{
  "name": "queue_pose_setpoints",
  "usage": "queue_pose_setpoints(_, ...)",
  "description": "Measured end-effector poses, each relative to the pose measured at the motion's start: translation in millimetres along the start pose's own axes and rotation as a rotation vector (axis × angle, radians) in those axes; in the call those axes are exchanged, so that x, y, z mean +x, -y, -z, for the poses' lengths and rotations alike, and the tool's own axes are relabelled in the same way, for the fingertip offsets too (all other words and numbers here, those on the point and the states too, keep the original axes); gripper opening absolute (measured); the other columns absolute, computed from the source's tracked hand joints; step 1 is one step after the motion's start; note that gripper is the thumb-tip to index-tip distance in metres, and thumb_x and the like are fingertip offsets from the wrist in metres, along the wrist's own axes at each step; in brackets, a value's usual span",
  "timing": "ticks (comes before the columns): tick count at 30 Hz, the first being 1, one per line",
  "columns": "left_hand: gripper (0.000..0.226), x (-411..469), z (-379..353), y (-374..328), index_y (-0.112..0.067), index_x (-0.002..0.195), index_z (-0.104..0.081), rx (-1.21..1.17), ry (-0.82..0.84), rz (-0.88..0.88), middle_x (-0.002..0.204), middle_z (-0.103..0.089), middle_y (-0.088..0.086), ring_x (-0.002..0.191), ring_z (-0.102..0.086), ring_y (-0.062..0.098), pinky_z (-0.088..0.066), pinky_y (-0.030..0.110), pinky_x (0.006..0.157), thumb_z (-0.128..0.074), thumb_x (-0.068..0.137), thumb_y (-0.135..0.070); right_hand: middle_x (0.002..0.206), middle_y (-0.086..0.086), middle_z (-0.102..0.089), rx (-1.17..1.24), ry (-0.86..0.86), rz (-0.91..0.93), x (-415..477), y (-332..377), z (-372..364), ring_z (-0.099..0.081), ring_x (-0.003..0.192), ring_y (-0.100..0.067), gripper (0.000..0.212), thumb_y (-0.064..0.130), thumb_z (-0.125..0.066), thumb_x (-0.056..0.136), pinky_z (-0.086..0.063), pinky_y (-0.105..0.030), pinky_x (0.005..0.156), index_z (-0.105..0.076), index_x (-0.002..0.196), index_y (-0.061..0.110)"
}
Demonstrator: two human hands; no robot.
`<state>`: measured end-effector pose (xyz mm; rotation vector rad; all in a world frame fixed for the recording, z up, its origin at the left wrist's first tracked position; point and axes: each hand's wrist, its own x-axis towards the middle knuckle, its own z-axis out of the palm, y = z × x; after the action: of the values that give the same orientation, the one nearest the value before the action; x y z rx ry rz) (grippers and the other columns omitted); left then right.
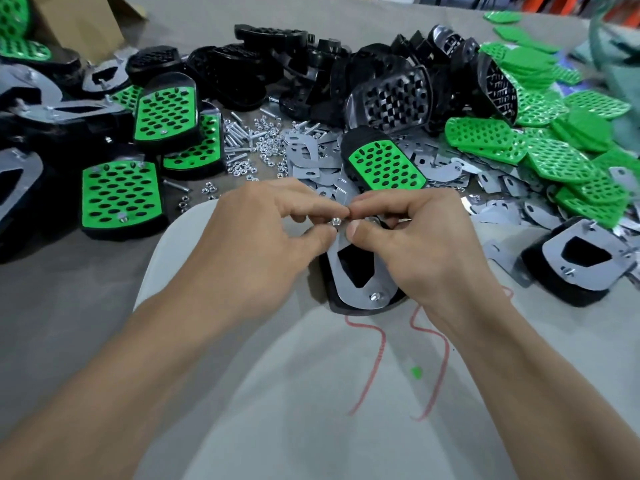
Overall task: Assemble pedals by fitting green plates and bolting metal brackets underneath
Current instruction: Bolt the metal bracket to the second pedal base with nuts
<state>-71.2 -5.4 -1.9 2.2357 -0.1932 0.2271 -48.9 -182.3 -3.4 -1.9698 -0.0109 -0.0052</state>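
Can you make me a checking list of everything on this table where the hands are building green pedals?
Surface: table under grey cloth; pale cloth nearest the person.
Job's things: upside-down pedal with metal bracket, near end bolted; nut at the far end; finished pedals left; black pedal bodies behind; green plates right; loose brackets, nuts and bolts in the middle.
Clutter: green scrap on the pale cloth.
Grippers: left hand pinches the nut; right hand grips the pedal's far end.
Cables: nothing seen; two red strings on the pale cloth.
Surroundings: cardboard box back left.
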Motion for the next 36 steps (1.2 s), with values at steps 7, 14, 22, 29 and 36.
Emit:
queue_pose_setpoints(7,0.018,-2.5,-10.3,-6.0,-0.033,0.068,-0.074,0.019,-0.221,-0.012,0.070,-0.065,-0.014,0.079,-0.058,0.008,-0.039,0.014,0.068,-0.091,0.071,-0.028,0.084,0.004,-0.077,-0.029,0.005,0.008,0.5,0.4,1.8,-0.071,0.083,-0.010,0.016,0.016,-0.086,0.075,-0.057,-0.024,0.074,-0.080,0.073,0.031)
queue_pose_setpoints(14,0.012,-3.8,-10.2,-8.7,-0.027,0.088,-0.083,0.104,-0.151,-0.082,0.082,-0.069,-0.017,0.086,-0.059,0.007,-0.041,0.015,0.076,-0.082,0.083,-0.017,0.084,0.006,-0.077,-0.036,0.003,0.012,-0.7,1.5,1.1,-0.068,0.079,-0.011,0.020,0.013,-0.084,0.076,-0.051,-0.016,0.065,-0.078,0.072,0.031)
queue_pose_setpoints(22,0.012,-4.8,-12.7,-13.6,-0.030,0.073,-0.078,0.092,-0.282,-0.023,0.070,-0.063,-0.020,0.078,-0.052,0.005,-0.037,0.011,0.070,-0.089,0.072,-0.026,0.086,0.003,-0.078,-0.025,0.014,0.000,-1.6,3.2,1.3,-0.071,0.086,-0.014,0.016,0.017,-0.087,0.075,-0.058,-0.028,0.076,-0.079,0.073,0.031)
queue_pose_setpoints(29,0.012,-1.6,-7.5,-12.5,-0.033,0.082,-0.081,0.128,-0.122,-0.081,0.072,-0.062,-0.025,0.078,-0.055,0.000,-0.037,0.008,0.070,-0.084,0.081,-0.022,0.085,0.005,-0.077,-0.031,0.019,0.017,-2.2,4.2,2.9,-0.071,0.085,-0.012,0.023,0.014,-0.086,0.075,-0.055,-0.026,0.074,-0.077,0.068,0.035)
queue_pose_setpoints(36,0.019,0.1,-11.9,-14.1,-0.035,0.074,-0.078,-0.091,-0.201,0.061,0.061,-0.060,-0.029,0.056,-0.050,-0.006,-0.032,0.004,0.052,-0.088,0.075,-0.018,0.085,0.003,-0.077,-0.046,0.011,0.008,-1.7,3.8,1.8,-0.070,0.081,-0.016,0.021,0.016,-0.085,0.074,-0.058,-0.035,0.077,-0.077,0.068,0.034)
